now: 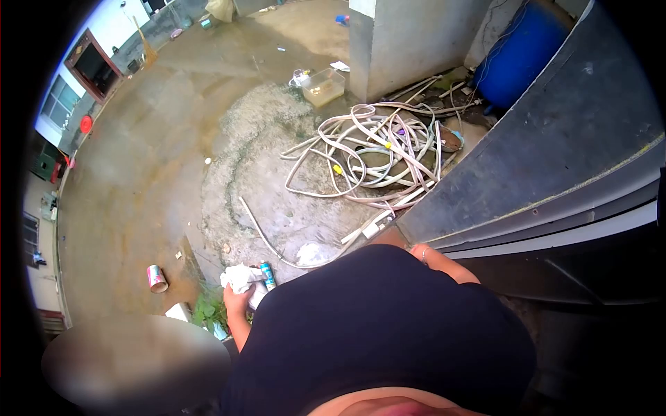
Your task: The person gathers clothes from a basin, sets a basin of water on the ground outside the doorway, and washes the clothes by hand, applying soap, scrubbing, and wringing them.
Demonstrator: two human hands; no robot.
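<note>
Below the camera, a black shirt (pixel 374 319) fills the foreground, with an arm emerging on each side. The left hand (pixel 238 298) is closed around a crumpled white cloth (pixel 241 276), which sits low at the left of the shirt, above the ground. The right hand (pixel 418 250) appears at the opposite side, next to a dark slanted panel (pixel 562 139) (a band circles the wrist); its fingers are partly hidden by the shirt, so its opening and any contents cannot be told.

Just beside the cloth stands a teal can (pixel 268 275). Green leaves (pixel 208 310) grow close to the left forearm, and a pink and white tin (pixel 157 279) lies tipped on its side farther left. Ahead of the shirt, a clear plastic bag (pixel 316 253) rests near the loose end of a pale hose (pixel 409 149), the rest of which lies in tangled loops. Beyond the loops are a see-through plastic box (pixel 324 87), a concrete pillar (pixel 416 52) and a blue barrel (pixel 520 55). A broom (pixel 147 50) leans at the far wall.
</note>
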